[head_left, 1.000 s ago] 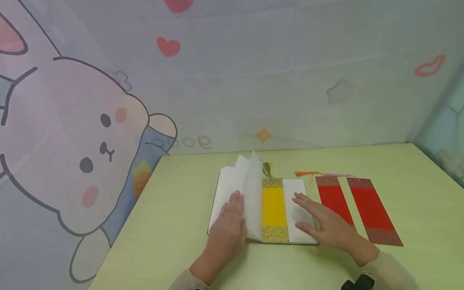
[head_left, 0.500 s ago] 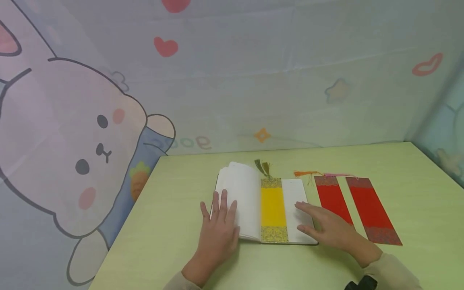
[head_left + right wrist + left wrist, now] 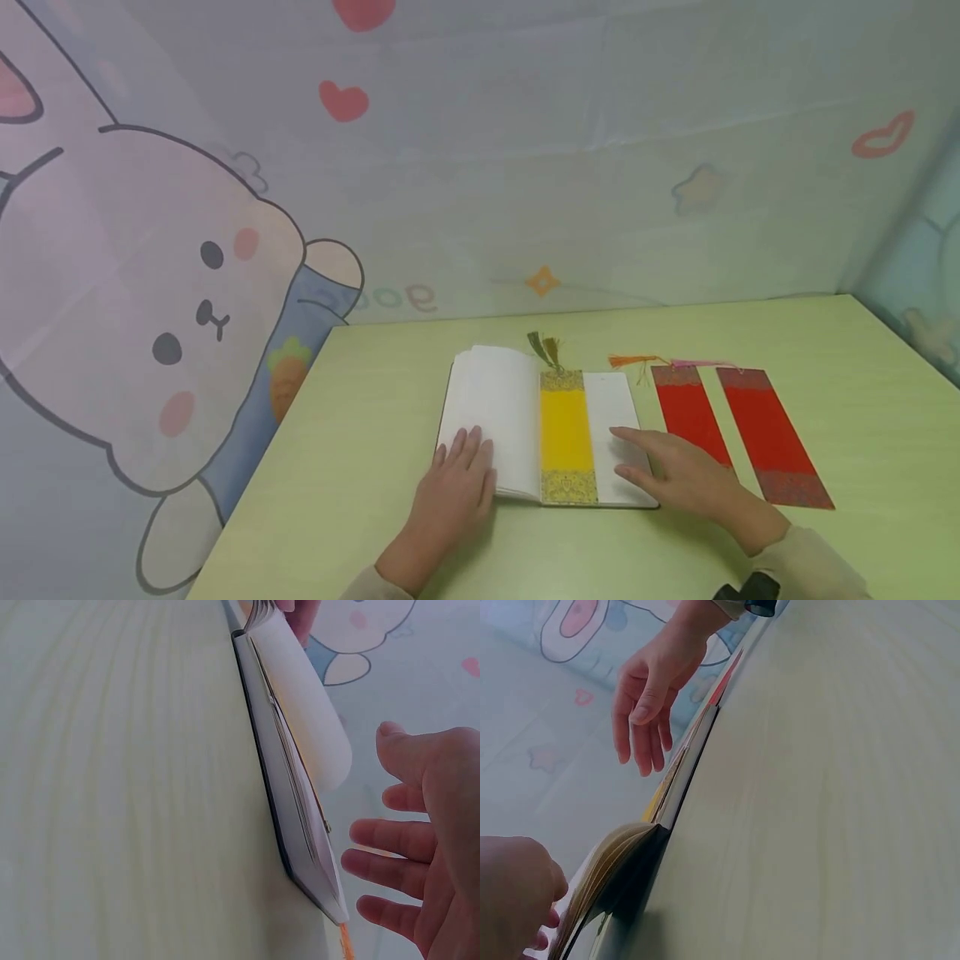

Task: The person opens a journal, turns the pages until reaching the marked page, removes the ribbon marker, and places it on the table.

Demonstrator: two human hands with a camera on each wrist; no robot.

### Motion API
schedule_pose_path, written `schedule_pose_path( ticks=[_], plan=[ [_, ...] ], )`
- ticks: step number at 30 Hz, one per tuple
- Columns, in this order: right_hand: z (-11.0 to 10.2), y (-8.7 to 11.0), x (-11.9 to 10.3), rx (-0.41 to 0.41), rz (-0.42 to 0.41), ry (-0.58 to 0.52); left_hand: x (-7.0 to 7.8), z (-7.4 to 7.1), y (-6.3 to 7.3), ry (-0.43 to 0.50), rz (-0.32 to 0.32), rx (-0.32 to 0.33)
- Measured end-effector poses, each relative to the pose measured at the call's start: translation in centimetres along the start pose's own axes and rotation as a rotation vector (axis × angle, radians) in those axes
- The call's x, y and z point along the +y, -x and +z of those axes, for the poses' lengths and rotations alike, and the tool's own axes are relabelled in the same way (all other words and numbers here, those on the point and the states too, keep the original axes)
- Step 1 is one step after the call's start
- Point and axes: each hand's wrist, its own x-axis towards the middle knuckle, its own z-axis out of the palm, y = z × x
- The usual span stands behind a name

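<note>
1. The left hand (image 3: 453,483) is laid over the lower left corner of the left pages (image 3: 502,408), fingers extended; half a second ago they were spread wider and placed higher.
2. The left pages, partly raised a second ago, are now lowered within the open notebook (image 3: 611,487).
3. The yellow bookmark (image 3: 566,429) is left unmoved beside the fold, its green tassels (image 3: 551,350) now uncovered.
4. The right hand (image 3: 690,475) is held above the notebook's right edge, fingers loosely parted, scarcely shifted.
5. The inner red bookmark (image 3: 686,412), partly hidden by that hand, and the outer red bookmark (image 3: 772,437) are left undisturbed.
</note>
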Motion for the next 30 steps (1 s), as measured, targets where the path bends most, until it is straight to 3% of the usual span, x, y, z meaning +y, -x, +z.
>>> schedule_pose_path(
  ticks=[5,10,20,27,30],
  plan=[
    [0.0,-0.1,0.0,0.005,0.009,-0.004,0.1,0.1,-0.1,0.058,-0.043,-0.067],
    [0.2,-0.5,-0.2,-0.007,0.038,-0.028,0.1,0.1,-0.2,0.057,-0.070,-0.128],
    [0.8,-1.8,-0.7,0.006,0.064,-0.075,-0.1,0.7,0.0,0.063,-0.083,-0.180],
    [0.9,-3.3,-1.8,0.029,0.227,-0.102,-0.2,1.2,0.2,0.051,-0.074,-0.174],
    [1.1,-3.8,-2.1,0.038,0.300,-0.194,-0.2,1.4,0.2,0.043,-0.079,-0.190]
  ],
)
